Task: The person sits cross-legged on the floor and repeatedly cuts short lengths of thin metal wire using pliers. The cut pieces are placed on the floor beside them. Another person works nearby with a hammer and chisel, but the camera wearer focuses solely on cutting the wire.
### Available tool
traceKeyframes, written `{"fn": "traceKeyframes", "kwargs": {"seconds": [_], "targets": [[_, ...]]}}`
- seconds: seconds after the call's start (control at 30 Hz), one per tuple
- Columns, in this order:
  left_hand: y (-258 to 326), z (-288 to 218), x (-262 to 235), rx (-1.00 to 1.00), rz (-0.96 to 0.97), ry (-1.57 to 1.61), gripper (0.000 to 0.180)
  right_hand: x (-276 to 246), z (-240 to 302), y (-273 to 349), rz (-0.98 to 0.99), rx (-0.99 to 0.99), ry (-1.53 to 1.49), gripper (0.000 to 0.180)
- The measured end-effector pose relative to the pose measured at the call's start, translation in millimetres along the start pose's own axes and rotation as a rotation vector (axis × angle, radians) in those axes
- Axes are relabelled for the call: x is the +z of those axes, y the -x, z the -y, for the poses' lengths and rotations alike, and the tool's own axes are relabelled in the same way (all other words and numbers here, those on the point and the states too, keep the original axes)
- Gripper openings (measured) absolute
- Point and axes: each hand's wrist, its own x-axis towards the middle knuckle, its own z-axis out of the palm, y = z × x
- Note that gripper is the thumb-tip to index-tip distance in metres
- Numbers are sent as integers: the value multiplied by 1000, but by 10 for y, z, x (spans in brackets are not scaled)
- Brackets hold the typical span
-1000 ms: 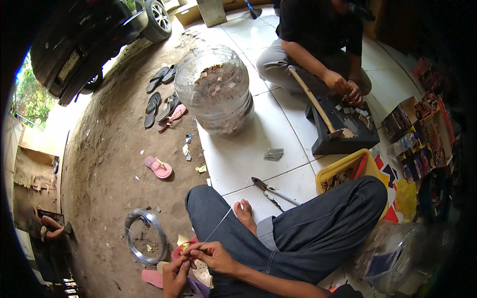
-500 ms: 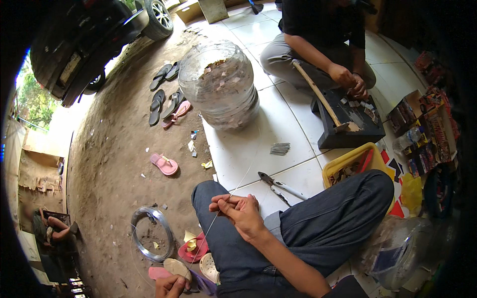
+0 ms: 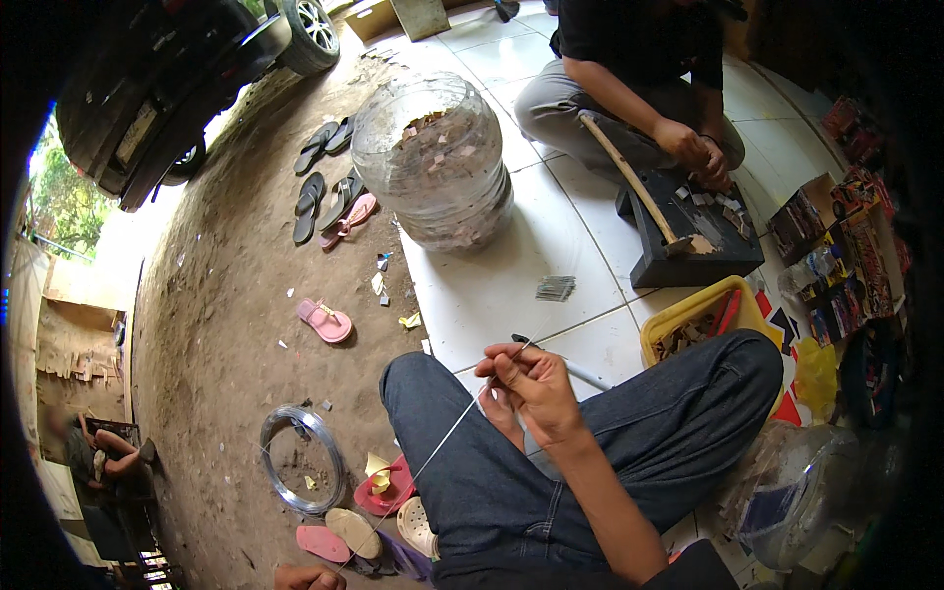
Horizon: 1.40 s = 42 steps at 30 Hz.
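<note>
A thin silvery wire [image 3: 440, 444] runs slanting across my lap between my two hands. My right hand [image 3: 539, 391] pinches it between thumb and fingers above my crossed legs. At the lower edge my left hand [image 3: 307, 578], partly cut off by the frame, is closed on the wire's other stretch. On the ground to the left lies a coil of the same kind of wire [image 3: 335, 472]. Pliers with pale handles [image 3: 590, 377] rest on the tiles just beyond my right hand, which partly hides them. Farther out sits a small bundle of short straight wires [image 3: 556, 288].
A large clear plastic container [image 3: 433, 167] of small scraps stands ahead. A co-worker [image 3: 639, 88] sits at a black block [image 3: 678, 261] with a hammer [image 3: 629, 182] on it. A yellow tub [image 3: 649, 334] stands by my right knee. Sandals [image 3: 326, 323] lie on the dirt.
My right hand has moved to the right and slightly up along with the wire, now covering part of the pliers. My left hand has dropped lower and left, and the wire between them looks straighter.
</note>
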Motion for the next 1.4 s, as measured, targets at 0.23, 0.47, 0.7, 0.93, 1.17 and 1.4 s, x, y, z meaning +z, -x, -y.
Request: {"fn": "traceKeyframes", "kwargs": {"seconds": [0.23, 0.47, 0.7, 0.93, 1.17, 1.4], "targets": [[67, 9, -63, 24, -1, 5, 35, -168, 381, 76, -67, -129, 111, 22], [141, 12, -165, 48, -4, -68, 36, -390, 749, 132, -170, -222, 176, 22], [208, 86, -269, 79, -6, -46, 35, -542, 1058, 239, -251, -334, 243, 23], [232, 182, -433, 129, 60, -102, 31, -494, 1406, 414, -226, -416, 307, 23], [231, 307, -554, 212, 108, -79, 29, -461, 1824, 518, -198, -514, 389, 24], [361, 412, -612, 212, 23, -47, 26, -526, 2172, 582, -201, -643, 457, 23]]}}
